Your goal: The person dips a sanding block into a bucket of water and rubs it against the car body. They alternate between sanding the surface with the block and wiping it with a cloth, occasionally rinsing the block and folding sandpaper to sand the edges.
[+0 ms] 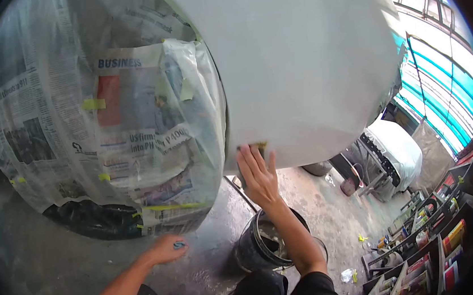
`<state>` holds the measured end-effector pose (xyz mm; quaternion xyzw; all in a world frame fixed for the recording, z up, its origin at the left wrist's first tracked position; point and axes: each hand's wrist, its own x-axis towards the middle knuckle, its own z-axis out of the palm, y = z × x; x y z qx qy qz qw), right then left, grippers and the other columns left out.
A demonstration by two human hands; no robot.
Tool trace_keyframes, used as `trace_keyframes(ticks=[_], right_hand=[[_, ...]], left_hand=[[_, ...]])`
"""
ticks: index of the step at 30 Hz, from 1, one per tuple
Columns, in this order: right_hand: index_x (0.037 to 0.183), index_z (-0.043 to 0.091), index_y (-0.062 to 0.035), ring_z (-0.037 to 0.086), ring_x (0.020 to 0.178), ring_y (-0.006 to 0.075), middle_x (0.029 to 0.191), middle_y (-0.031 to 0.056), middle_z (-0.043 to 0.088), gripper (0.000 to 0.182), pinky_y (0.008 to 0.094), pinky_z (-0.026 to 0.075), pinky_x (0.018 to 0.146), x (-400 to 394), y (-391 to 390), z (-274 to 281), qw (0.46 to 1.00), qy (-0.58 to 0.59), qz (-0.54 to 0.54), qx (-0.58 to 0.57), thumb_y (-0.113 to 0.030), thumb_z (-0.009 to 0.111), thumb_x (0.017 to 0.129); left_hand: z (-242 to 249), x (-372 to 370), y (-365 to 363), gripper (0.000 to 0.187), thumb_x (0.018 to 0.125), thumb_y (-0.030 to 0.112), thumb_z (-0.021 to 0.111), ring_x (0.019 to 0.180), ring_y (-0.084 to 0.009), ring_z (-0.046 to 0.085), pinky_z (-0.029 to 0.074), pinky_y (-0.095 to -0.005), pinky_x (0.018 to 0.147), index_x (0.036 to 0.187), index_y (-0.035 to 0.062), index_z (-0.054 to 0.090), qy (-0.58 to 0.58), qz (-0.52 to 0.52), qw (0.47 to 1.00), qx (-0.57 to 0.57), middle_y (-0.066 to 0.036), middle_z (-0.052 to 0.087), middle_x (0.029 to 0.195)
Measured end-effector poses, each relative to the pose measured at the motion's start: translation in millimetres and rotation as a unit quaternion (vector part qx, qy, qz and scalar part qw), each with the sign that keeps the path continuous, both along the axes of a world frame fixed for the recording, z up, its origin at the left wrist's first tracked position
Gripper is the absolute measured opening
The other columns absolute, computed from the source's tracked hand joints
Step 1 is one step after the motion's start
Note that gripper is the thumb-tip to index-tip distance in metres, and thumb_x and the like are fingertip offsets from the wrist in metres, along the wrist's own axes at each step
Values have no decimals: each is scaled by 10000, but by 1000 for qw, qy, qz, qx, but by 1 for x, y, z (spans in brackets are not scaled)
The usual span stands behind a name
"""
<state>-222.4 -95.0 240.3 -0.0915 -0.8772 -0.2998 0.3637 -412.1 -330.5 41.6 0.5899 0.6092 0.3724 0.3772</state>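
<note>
My right hand (pixel 259 176) presses flat against the lower edge of a pale grey primed car panel (pixel 297 73). Under its fingers is a piece of sandpaper (pixel 260 145), with a brownish-yellow edge showing past the fingertips; most of it is covered. Lower down, my left hand (pixel 166 249) is closed round a small blue-grey thing (pixel 179 245) that I cannot make out. Left of the panel, a wheel area is masked with newspaper (pixel 125 112), clear plastic and yellow-green tape. A black bucket (pixel 251 245) stands below my right forearm, with dark contents.
A black tyre part (pixel 93 221) shows under the masking. On the right, shelving (pixel 413 264) holds cans and assorted items. Farther back stands a plastic-covered white vehicle part (pixel 396 146). Crumpled white scraps (pixel 348 275) lie on the concrete floor (pixel 203 276).
</note>
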Motion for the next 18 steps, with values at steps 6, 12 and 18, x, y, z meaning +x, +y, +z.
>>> trace_keyframes(ticks=[6, 12, 18], right_hand=[[1555, 388, -36, 422, 1460, 377, 1577, 230, 426, 661, 576, 263, 1206, 185, 9, -111, 942, 6, -171, -289, -84, 622, 938], [1540, 379, -33, 491, 1364, 443, 1471, 291, 505, 527, 471, 420, 1116, 311, 55, -214, 727, -28, -274, -629, -210, 489, 1056], [1599, 319, -99, 457, 1421, 387, 1526, 269, 461, 633, 419, 348, 1201, 272, 120, -334, 728, -297, -263, -559, -388, 456, 1054]], left_hand=[[10, -6, -20, 175, 906, 214, 729, 811, -161, 699, 556, -338, 740, 1011, 77, 755, 42, 14, 999, 21, -78, 757, 903], [35, 19, -14, 165, 888, 130, 690, 829, -177, 707, 531, -325, 746, 996, 14, 737, 69, 14, 994, -86, -115, 746, 896], [62, 30, -32, 185, 880, 200, 723, 874, -218, 715, 522, -338, 833, 982, 50, 758, 129, 50, 974, -180, -114, 766, 913]])
